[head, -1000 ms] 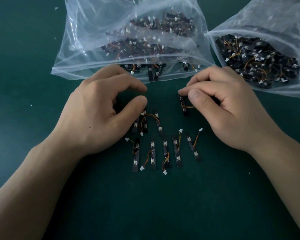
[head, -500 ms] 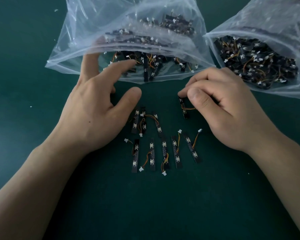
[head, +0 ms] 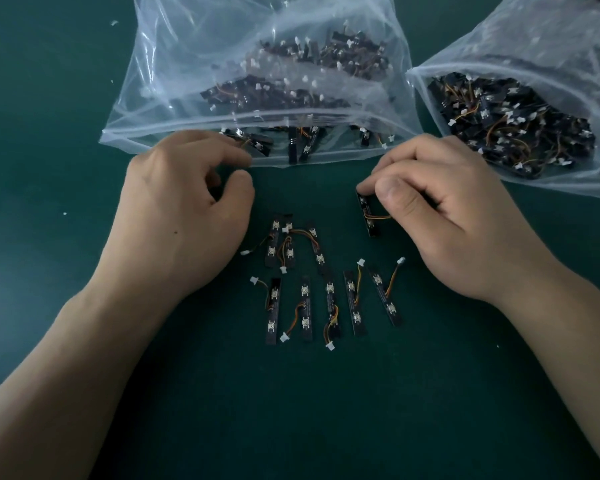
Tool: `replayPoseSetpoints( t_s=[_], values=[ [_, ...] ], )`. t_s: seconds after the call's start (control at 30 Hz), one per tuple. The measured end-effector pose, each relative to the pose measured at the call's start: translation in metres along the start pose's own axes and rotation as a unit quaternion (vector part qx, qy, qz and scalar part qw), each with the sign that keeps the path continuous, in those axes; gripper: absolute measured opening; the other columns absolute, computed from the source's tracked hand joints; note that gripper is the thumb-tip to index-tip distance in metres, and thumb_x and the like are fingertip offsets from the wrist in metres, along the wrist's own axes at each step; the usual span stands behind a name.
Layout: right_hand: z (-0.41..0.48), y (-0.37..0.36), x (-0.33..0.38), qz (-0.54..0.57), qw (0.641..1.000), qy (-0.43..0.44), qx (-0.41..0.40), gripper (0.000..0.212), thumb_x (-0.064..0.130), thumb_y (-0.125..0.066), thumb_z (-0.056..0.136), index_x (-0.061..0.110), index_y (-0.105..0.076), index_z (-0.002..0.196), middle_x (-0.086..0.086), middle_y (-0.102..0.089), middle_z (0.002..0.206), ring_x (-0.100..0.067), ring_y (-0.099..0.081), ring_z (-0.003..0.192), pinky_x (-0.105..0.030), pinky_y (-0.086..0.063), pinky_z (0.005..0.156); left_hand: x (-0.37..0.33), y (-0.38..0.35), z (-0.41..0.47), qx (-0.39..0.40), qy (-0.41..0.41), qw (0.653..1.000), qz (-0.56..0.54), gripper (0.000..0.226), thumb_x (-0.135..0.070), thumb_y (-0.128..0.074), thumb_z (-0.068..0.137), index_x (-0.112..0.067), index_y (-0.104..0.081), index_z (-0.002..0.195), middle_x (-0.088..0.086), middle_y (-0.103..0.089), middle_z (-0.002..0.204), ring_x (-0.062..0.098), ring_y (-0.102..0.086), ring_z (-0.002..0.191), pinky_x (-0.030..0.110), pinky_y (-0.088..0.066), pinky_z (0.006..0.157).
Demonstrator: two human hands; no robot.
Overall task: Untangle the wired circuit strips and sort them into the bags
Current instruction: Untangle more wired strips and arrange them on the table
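Green table (head: 291, 417) nearest the camera, both forearms come in from the bottom corners. First up is the row of five strips (head: 330, 296), lying flat side by side, roughly parallel, each with its orange/yellow wire and white plug loose beside it, strips not touching each other (rightmost one is angled a bit). Just beyond that is a cluster of three strips (head: 289, 252) with wires crossing over one another, so not separated yet; one white plug sticks out left, near the left hand's palm edge. Left hand (head: 181, 220) rests on the table to the left of the cluster, fingers curled in, thumb apart from the index finger with a gap between them. The index fingertip sits right at the lip of the left bag (head: 187, 81), and I cannot tell whether it grips the plastic or anything in it. Right hand (head: 458, 216) is across from it, well apart, thumb and index finger pinching the upper end of a single strip (head: 369, 221), its wire looping back under the thumb, lower end pointing toward the camera. Farthest are the two clear plastic bags with mouths facing the hands: the left bag is partly filled with strips, a few lying at its open mouth, and the right bag (head: 551, 39) holds a dense dark pile of wired strips. The bags lie just beside each other.
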State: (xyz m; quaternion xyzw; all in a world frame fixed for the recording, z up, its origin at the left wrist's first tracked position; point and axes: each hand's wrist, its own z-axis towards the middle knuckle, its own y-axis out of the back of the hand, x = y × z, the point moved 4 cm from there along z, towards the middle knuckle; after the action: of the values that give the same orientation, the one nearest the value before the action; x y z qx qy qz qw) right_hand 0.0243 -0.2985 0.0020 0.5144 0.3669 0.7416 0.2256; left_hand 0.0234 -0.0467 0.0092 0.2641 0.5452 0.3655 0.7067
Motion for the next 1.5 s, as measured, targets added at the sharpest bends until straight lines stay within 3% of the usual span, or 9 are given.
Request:
replayPoseSetpoints(
  t_s=[0.17, 0.27, 0.37, 0.53, 0.63, 0.8, 1.0, 1.27, 1.5],
  values=[
    [0.0, 0.0, 0.0, 0.0, 1.0, -0.002, 0.001, 0.038, 0.043, -0.045, 0.107, 0.025, -0.078, 0.102, 0.016, -0.065, 0.11, -0.01, -0.057, 0.113, -0.051, -0.04, 0.107, -0.001, 0.0, 0.0, 0.0, -0.002, 1.0, -0.009, 0.022, -0.017, -0.065, 0.096, -0.019, -0.08, 0.112, -0.018, -0.065, 0.112, -0.003, -0.059, 0.09, -0.004, -0.035, 0.076],
    [0.0, 0.0, 0.0, 0.0, 1.0, -0.002, 0.002, 0.039, 0.044, -0.044, 0.107, 0.025, -0.078, 0.102, 0.016, -0.065, 0.109, -0.011, -0.057, 0.113, -0.051, -0.041, 0.106, -0.006, 0.0, -0.001, -0.001, -0.038, 0.999, -0.036, 0.02, -0.017, -0.066, 0.097, -0.02, -0.081, 0.111, -0.016, -0.069, 0.114, 0.01, -0.06, 0.078, 0.005, -0.043, 0.073],
    [0.0, 0.0, 0.0, 0.001, 1.0, -0.001, 0.003, 0.039, 0.044, -0.044, 0.108, 0.026, -0.078, 0.102, 0.016, -0.065, 0.109, -0.011, -0.057, 0.113, -0.051, -0.041, 0.105, -0.015, 0.003, -0.003, -0.009, -0.097, 0.993, -0.06, 0.014, -0.017, -0.069, 0.098, -0.022, -0.081, 0.103, -0.017, -0.072, 0.106, 0.012, -0.062, 0.076, 0.013, -0.047, 0.071],
    [0.0, 0.0, -0.001, -0.002, 1.0, -0.001, 0.001, 0.039, 0.046, -0.043, 0.108, 0.028, -0.078, 0.102, 0.018, -0.065, 0.11, -0.01, -0.056, 0.113, -0.051, -0.039, 0.107, -0.024, 0.004, -0.008, -0.003, -0.148, 0.986, -0.072, 0.005, -0.023, -0.079, 0.093, -0.023, -0.077, 0.097, -0.035, -0.058, 0.082, 0.004, -0.054, 0.07, 0.007, -0.038, 0.07],
    [0.001, 0.0, -0.001, -0.001, 1.0, -0.003, 0.003, 0.039, 0.047, -0.043, 0.107, 0.03, -0.078, 0.103, 0.018, -0.064, 0.11, -0.01, -0.056, 0.112, -0.051, -0.039, 0.108, -0.028, 0.003, -0.011, 0.005, -0.161, 0.983, -0.084, 0.009, -0.022, -0.08, 0.091, -0.025, -0.076, 0.099, -0.042, -0.058, 0.083, 0.001, -0.054, 0.073, 0.005, -0.038, 0.073],
    [0.001, 0.0, -0.001, -0.004, 1.0, 0.0, 0.001, 0.038, 0.046, -0.044, 0.107, 0.028, -0.077, 0.104, 0.017, -0.064, 0.109, -0.01, -0.056, 0.112, -0.052, -0.039, 0.107, -0.034, -0.004, -0.014, 0.044, -0.187, 0.976, -0.099, 0.006, -0.019, -0.078, 0.094, -0.022, -0.079, 0.099, -0.019, -0.07, 0.093, 0.001, -0.06, 0.083, 0.017, -0.046, 0.077],
    [0.001, 0.0, -0.001, -0.007, 1.0, 0.003, 0.0, 0.039, 0.046, -0.043, 0.108, 0.028, -0.077, 0.103, 0.016, -0.064, 0.109, -0.011, -0.056, 0.111, -0.051, -0.04, 0.106, -0.038, -0.01, -0.018, 0.042, -0.203, 0.975, -0.082, 0.006, -0.022, -0.079, 0.091, -0.022, -0.079, 0.097, -0.032, -0.062, 0.093, 0.001, -0.058, 0.082, 0.03, -0.051, 0.082],
    [0.001, 0.0, -0.001, -0.009, 1.0, 0.004, -0.001, 0.039, 0.046, -0.043, 0.108, 0.027, -0.077, 0.102, 0.016, -0.064, 0.108, -0.012, -0.057, 0.111, -0.051, -0.04, 0.106, -0.037, -0.013, -0.018, 0.071, -0.187, 0.976, -0.089, 0.009, -0.029, -0.083, 0.086, -0.028, -0.08, 0.094, -0.027, -0.07, 0.091, 0.007, -0.064, 0.083, 0.041, -0.051, 0.09],
    [0.001, 0.0, -0.001, -0.008, 1.0, 0.006, -0.001, 0.037, 0.046, -0.044, 0.108, 0.029, -0.077, 0.103, 0.017, -0.064, 0.109, -0.01, -0.056, 0.111, -0.051, -0.04, 0.106, -0.037, -0.014, -0.018, 0.082, -0.193, 0.973, -0.092, 0.013, -0.028, -0.08, 0.089, -0.028, -0.08, 0.102, -0.026, -0.072, 0.095, 0.01, -0.066, 0.086, 0.042, -0.049, 0.095]
  ],
)
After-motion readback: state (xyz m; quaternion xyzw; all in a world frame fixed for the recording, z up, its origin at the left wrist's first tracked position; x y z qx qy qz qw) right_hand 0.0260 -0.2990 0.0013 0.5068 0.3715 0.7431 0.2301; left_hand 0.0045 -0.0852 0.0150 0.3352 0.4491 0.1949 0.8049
